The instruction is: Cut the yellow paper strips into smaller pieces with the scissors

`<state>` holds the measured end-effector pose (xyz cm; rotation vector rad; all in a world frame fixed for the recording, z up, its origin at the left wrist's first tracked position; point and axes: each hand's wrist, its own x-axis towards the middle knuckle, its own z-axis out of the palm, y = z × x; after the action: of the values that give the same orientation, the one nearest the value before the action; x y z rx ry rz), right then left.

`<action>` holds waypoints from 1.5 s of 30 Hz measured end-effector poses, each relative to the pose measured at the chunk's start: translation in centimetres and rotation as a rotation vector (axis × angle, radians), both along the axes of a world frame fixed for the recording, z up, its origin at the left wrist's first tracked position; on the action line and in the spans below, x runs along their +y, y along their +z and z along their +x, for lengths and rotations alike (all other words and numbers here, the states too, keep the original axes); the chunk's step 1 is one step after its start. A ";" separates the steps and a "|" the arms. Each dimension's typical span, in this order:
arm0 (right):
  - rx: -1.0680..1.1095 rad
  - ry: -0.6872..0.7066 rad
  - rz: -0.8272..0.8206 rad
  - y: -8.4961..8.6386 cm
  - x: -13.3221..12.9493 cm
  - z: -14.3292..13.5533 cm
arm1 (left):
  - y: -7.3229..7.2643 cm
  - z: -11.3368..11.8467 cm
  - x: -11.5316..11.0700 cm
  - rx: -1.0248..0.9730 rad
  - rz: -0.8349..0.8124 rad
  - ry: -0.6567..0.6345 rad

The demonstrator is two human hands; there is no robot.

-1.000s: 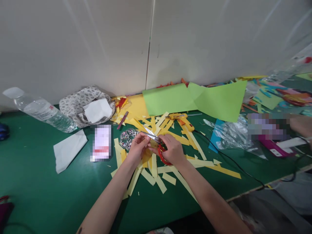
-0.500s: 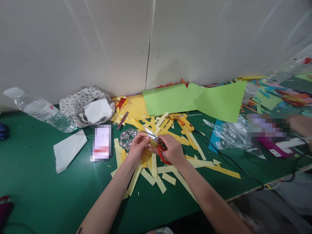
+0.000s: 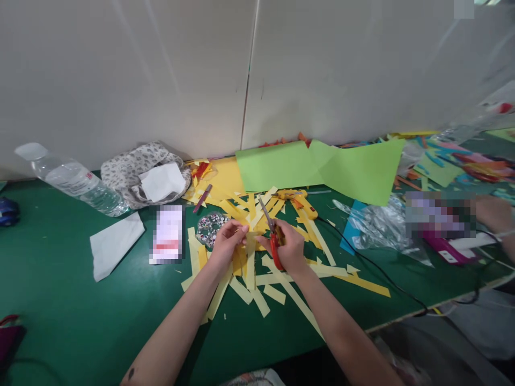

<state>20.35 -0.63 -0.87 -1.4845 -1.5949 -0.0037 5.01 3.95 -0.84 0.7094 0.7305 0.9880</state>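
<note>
Red-handled scissors (image 3: 276, 249) are in my right hand (image 3: 288, 249), their blades pointing up and away toward the yellow strips. My left hand (image 3: 227, 244) is closed in a pinch at the top of a pale yellow strip (image 3: 250, 262); whether the strip is between its fingers or just beneath them is unclear. Many yellow paper strips (image 3: 274, 295) lie scattered under and around both hands. Just left of my left hand's fingers sits a clear round case (image 3: 207, 229) of small dark and light pieces. A yellow glue gun (image 3: 300, 201) rests beyond my right hand.
Green paper sheets (image 3: 277, 166) lie by the wall. To the left are a water bottle (image 3: 76, 179), a patterned cloth bag (image 3: 129, 169), a white cloth (image 3: 115, 244) and a phone (image 3: 168, 230). Clear plastic (image 3: 382, 228) and another person's hand (image 3: 491, 214) are at right.
The scissors have swung away from my left fingertips, their blades now pointing farther up. My right hand has moved slightly apart from my left hand, and the camera view has shifted a little.
</note>
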 end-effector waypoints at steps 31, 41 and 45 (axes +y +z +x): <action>0.973 0.171 -0.399 0.6 0.8 0.1 | 0.1 0.3 -0.6 0.172 0.080 -0.105; 0.958 0.185 -0.399 1.1 0.7 0.0 | -0.7 0.4 -0.5 0.136 0.075 -0.115; 0.946 0.185 -0.410 0.9 0.6 0.0 | -0.9 0.4 -0.5 0.131 0.095 -0.117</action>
<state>20.34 0.01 0.00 -1.3043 -0.9518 1.0290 5.42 3.49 -1.72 0.8966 0.7511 0.8797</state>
